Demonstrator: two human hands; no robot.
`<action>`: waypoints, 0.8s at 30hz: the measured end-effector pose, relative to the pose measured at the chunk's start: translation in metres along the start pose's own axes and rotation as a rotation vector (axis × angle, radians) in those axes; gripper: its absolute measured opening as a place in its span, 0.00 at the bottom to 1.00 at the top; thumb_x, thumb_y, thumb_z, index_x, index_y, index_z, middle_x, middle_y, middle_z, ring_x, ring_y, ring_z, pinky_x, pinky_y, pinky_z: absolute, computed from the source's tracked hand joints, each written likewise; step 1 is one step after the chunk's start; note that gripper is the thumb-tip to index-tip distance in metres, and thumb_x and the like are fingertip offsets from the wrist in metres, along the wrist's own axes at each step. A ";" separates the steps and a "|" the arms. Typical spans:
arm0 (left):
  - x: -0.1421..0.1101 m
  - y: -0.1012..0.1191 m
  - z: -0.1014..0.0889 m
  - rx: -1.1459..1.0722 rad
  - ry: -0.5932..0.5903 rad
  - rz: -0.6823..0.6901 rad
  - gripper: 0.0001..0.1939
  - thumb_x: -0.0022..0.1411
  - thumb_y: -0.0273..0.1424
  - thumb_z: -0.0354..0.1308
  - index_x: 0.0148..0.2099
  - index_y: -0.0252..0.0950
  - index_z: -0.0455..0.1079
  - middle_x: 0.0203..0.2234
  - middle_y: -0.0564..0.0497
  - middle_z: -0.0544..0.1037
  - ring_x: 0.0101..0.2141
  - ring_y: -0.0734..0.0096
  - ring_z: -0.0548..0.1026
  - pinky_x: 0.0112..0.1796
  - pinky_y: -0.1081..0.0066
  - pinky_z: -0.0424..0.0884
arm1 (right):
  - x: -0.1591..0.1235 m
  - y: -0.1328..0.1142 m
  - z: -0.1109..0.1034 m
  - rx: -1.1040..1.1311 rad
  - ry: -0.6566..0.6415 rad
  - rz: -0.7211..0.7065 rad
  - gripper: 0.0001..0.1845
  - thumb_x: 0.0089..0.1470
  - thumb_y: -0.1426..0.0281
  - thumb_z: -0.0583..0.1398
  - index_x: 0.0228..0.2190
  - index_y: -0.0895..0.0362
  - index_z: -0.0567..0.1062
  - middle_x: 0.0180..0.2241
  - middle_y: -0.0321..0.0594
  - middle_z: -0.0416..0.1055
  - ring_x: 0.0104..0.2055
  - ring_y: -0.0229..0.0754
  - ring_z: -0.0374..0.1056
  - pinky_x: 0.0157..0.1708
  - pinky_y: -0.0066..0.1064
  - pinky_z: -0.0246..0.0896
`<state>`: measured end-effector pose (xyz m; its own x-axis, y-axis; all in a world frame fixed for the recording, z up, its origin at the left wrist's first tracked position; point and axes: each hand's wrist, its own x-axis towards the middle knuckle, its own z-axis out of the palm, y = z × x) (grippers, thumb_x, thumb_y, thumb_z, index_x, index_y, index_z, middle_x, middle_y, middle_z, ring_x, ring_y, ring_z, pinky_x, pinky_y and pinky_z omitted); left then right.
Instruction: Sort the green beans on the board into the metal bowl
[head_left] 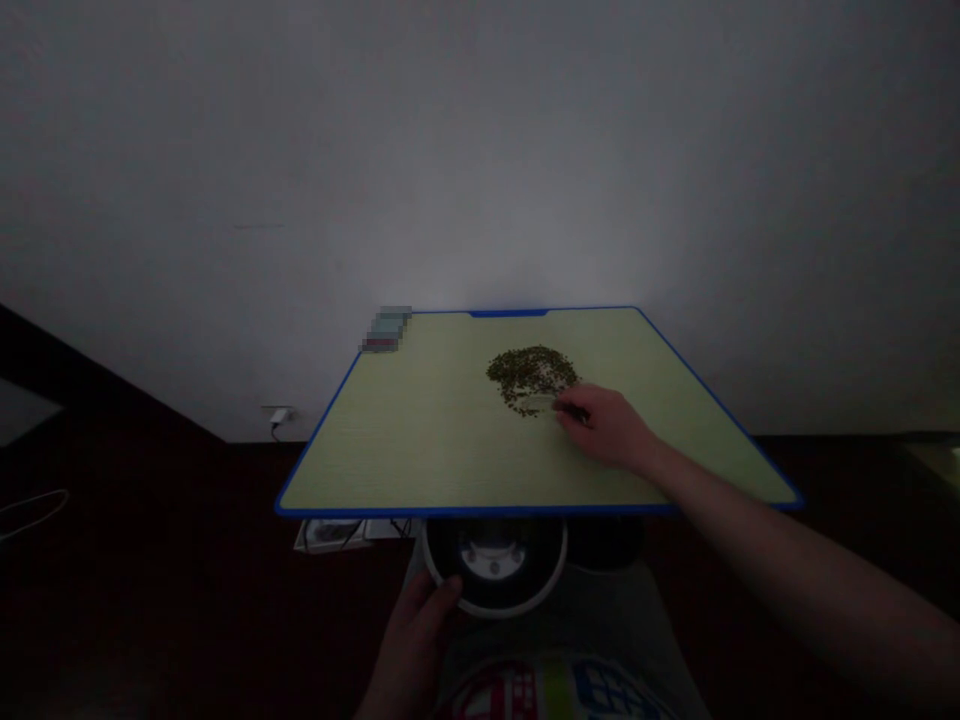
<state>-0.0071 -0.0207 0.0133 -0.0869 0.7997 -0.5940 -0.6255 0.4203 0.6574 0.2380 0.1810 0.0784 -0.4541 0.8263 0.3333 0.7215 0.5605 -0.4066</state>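
Observation:
On the pale yellow-green tabletop (405,430) lies a loose patch of small dark green-brown grains (532,370), likely beans or seeds. My right hand (600,425) is at the near right edge of the patch, fingertips pinched together. A faint pale shape extends from them over the grains; what it is I cannot make out. Below the table's front edge, above my lap, is a round bowl (499,608) with a whitish rim and a dark inside showing a bright reflection. My left hand (424,620) grips its left rim, thumb over the edge.
Blue trim (480,511) edges the table, which stands against a grey wall (480,160). A blurred-out patch (387,330) covers the far left corner. A plug with a cable (280,416) is on the wall at left. Beneath the table sits a white tray-like thing (334,540).

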 end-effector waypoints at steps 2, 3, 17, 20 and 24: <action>-0.001 0.002 0.001 0.021 0.017 -0.010 0.21 0.46 0.34 0.71 0.44 0.33 0.78 0.37 0.41 0.86 0.47 0.43 0.80 0.48 0.54 0.74 | -0.005 -0.011 0.004 -0.002 -0.020 -0.012 0.08 0.55 0.73 0.56 0.30 0.58 0.76 0.28 0.41 0.72 0.31 0.41 0.66 0.33 0.30 0.57; -0.001 0.002 0.000 0.033 0.024 -0.013 0.22 0.45 0.34 0.71 0.44 0.33 0.78 0.37 0.41 0.86 0.47 0.42 0.80 0.48 0.54 0.74 | -0.006 -0.015 0.006 -0.015 -0.032 -0.013 0.08 0.55 0.73 0.56 0.30 0.58 0.76 0.28 0.42 0.72 0.31 0.41 0.66 0.33 0.30 0.57; 0.000 -0.002 0.001 -0.039 -0.003 -0.013 0.23 0.46 0.33 0.71 0.46 0.33 0.78 0.39 0.41 0.86 0.49 0.44 0.79 0.50 0.54 0.73 | -0.004 -0.012 0.008 -0.112 -0.061 0.111 0.09 0.54 0.74 0.55 0.30 0.58 0.76 0.30 0.44 0.74 0.34 0.43 0.68 0.35 0.31 0.58; -0.003 0.000 0.005 -0.006 0.052 0.010 0.24 0.45 0.33 0.71 0.47 0.33 0.78 0.39 0.40 0.86 0.48 0.42 0.79 0.49 0.54 0.73 | -0.003 -0.013 0.008 -0.116 -0.061 0.113 0.09 0.54 0.73 0.55 0.30 0.58 0.76 0.30 0.44 0.74 0.34 0.43 0.67 0.36 0.32 0.57; -0.005 0.001 0.008 -0.001 0.061 0.024 0.22 0.44 0.34 0.71 0.43 0.33 0.78 0.38 0.39 0.86 0.47 0.41 0.80 0.47 0.53 0.74 | -0.002 -0.015 0.010 -0.110 -0.062 0.116 0.08 0.54 0.73 0.55 0.29 0.57 0.75 0.29 0.43 0.73 0.33 0.43 0.66 0.34 0.32 0.56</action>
<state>-0.0008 -0.0214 0.0205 -0.1492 0.7817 -0.6056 -0.6238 0.4008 0.6710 0.2230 0.1711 0.0755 -0.3936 0.8886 0.2355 0.8220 0.4549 -0.3427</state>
